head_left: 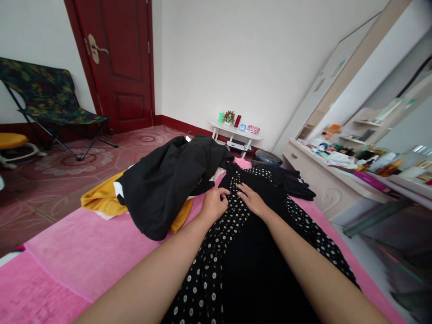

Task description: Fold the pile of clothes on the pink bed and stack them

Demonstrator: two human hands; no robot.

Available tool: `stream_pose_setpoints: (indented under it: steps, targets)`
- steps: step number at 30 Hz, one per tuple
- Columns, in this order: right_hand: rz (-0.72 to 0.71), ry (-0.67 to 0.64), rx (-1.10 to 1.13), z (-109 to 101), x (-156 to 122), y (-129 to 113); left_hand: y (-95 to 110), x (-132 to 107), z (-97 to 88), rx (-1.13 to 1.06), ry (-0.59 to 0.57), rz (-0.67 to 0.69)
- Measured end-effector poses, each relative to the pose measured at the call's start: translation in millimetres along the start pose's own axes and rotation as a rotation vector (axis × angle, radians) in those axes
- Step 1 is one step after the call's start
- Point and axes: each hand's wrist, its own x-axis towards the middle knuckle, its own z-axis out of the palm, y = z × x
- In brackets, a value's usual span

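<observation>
A black garment with white polka-dot panels (236, 252) lies spread lengthwise on a pink bed cover (87, 252). My left hand (214, 202) rests on its dotted strip near the top, fingers curled and pinching the fabric. My right hand (250, 198) lies beside it on the same strip, fingers stretched flat against the cloth. The two hands are almost touching.
A black jacket (168, 180) is heaped over a yellow garment (101, 198) to the left. A folding chair (47, 99) and red door (118, 63) stand at the back left. A small white table (234, 131) stands by the far wall. A cluttered dresser (337, 166) runs along the right.
</observation>
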Motion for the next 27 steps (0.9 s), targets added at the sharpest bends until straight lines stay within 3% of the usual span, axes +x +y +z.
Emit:
stream_pose_setpoints:
  steps: [4,9,13,15,20,25,27]
  targets:
    - [-0.078,0.385,0.133,-2,-48,0,1,-1,0.6,-0.035,0.052,-0.020]
    - [-0.158,0.440,0.078,1,-81,-2,6,-2,-2.1,-0.006,0.051,-0.080]
    - [-0.148,0.626,0.154,-4,-85,1,11,-3,-6.0,0.057,-0.019,-0.131]
    - [-0.161,0.633,0.134,-5,-87,-1,14,-3,-7.5,0.085,-0.038,-0.152]
    - [-0.230,0.412,0.007,-4,-92,-14,18,-2,-9.7,0.113,-0.068,-0.163]
    - [-0.103,0.655,0.069,-5,-89,-10,19,-2,-11.8,0.101,-0.068,-0.138]
    - [-0.036,0.632,0.029,-6,-89,-7,21,-3,-12.7,0.100,-0.081,-0.153]
